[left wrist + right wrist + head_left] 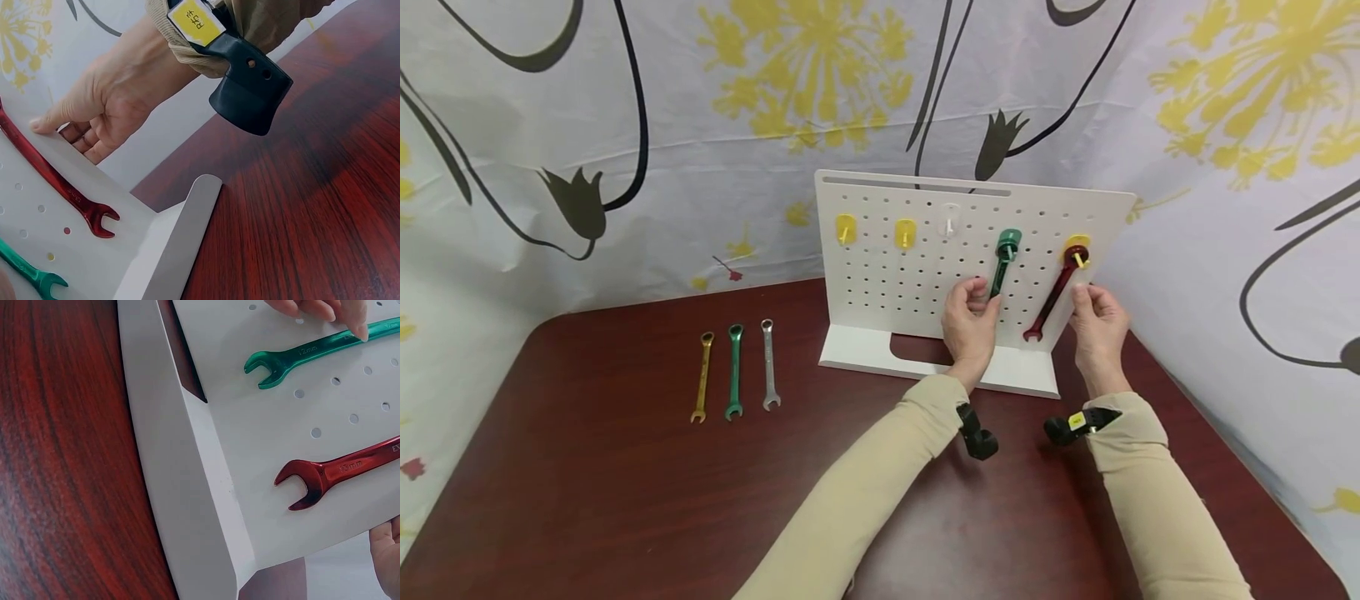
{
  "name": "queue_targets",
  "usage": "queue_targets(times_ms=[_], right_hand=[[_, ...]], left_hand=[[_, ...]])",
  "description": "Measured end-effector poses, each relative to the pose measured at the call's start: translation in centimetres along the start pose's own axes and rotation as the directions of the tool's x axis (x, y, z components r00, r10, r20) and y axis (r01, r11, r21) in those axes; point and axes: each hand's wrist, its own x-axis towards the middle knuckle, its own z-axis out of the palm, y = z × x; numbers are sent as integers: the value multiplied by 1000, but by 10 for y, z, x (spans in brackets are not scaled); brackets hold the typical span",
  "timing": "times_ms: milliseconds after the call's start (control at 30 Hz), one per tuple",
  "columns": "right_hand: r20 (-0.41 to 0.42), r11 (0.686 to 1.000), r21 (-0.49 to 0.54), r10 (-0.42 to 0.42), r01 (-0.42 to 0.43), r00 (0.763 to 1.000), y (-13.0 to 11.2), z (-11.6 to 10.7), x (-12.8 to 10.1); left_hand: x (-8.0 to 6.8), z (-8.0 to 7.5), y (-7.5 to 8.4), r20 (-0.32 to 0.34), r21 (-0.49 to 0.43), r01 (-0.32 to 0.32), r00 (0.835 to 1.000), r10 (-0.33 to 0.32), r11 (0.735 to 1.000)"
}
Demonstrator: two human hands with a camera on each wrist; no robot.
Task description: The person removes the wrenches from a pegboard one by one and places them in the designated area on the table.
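dark wood counter (625,500), white pegboard (880,283) upright. left hand (970,321) pinches the green wrench (1002,265) mid-shank as it hangs on its hook. right hand (1097,321), fingers relaxed, touches the board edge beside the red wrench (1054,300). wrenches: probably rigid, slick metal; hold mid-shank.

Your right wrist view looks along the white pegboard (262,444), whose base flange sits on the dark red table (62,456). A green wrench (300,356) lies flat against the board, open end toward the base, with your left hand's fingertips (350,315) touching its shaft. Below it in this view a red wrench (337,475) lies against the board too, and part of your right hand (387,550) shows at the corner.
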Motion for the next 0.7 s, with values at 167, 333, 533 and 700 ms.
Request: queue_targets(times_ms=[167, 333, 533, 700], right_hand=[[-4, 1000, -19, 8, -8, 1000, 1, 0, 1], [1, 1000, -24, 20, -20, 1000, -1, 1, 2], [-3, 1000, -15, 18, -18, 1000, -1, 1, 2], [-6, 999, -28, 29, -29, 1000, 0, -1, 2]], left_hand=[[0, 3, 0, -25, 68, 26, 999, -24, 997], [2, 3, 0, -54, 153, 11, 999, -3, 988], [3, 3, -2, -54, 214, 1, 998, 11, 977], [2, 2, -2, -33, 209, 6, 999, 1, 978]])
